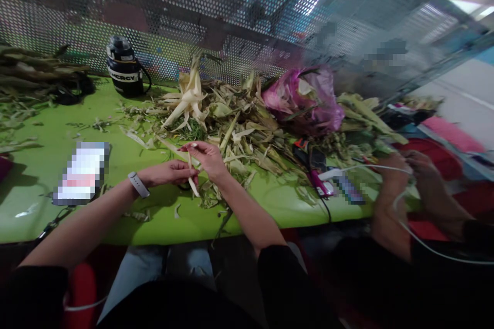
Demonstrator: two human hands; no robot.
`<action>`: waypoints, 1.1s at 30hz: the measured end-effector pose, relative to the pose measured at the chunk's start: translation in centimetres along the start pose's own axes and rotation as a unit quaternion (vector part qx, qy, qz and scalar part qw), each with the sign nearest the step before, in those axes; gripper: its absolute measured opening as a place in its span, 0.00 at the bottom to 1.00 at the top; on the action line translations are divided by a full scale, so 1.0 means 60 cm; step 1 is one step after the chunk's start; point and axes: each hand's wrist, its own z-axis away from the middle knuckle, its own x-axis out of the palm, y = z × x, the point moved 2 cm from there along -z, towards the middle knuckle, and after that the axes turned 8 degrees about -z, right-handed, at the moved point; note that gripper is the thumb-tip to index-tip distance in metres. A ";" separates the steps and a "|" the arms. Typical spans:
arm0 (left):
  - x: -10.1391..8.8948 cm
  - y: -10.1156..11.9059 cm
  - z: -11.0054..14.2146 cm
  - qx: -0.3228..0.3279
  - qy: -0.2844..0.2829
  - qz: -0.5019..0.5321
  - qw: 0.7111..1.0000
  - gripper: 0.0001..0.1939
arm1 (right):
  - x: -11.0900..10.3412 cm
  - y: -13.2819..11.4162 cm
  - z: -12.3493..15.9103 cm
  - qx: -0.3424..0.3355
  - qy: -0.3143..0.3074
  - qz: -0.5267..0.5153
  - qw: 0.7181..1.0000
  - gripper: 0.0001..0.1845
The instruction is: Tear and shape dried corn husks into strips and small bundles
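Note:
A pale strip of corn husk (192, 184) runs between my two hands, above the table's near side. My left hand (172, 172) is closed on it at about its middle, the fingers bent inward. Higher up the strip, my right hand (208, 158) pinches it near its upper end. A heap of dried corn husks (247, 136) lies just beyond my hands. Standing up from the heap is a cream bundle of peeled-back husks (189, 95). Small green scraps (210, 198) are scattered below my right hand.
On the green table (150, 226) are a phone (82, 172) at left and a black jug (125, 69) behind. Right of the heap sit a pink plastic bag (304, 100), a purple-cased device (322, 185) and another phone (349, 187). A co-worker's hands (405, 167) work at far right, beside a white cable (397, 205).

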 end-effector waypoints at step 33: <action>-0.026 -0.026 -0.028 0.123 0.265 0.303 0.907 0.20 | -0.013 0.000 0.000 0.086 -0.097 0.130 0.983 0.14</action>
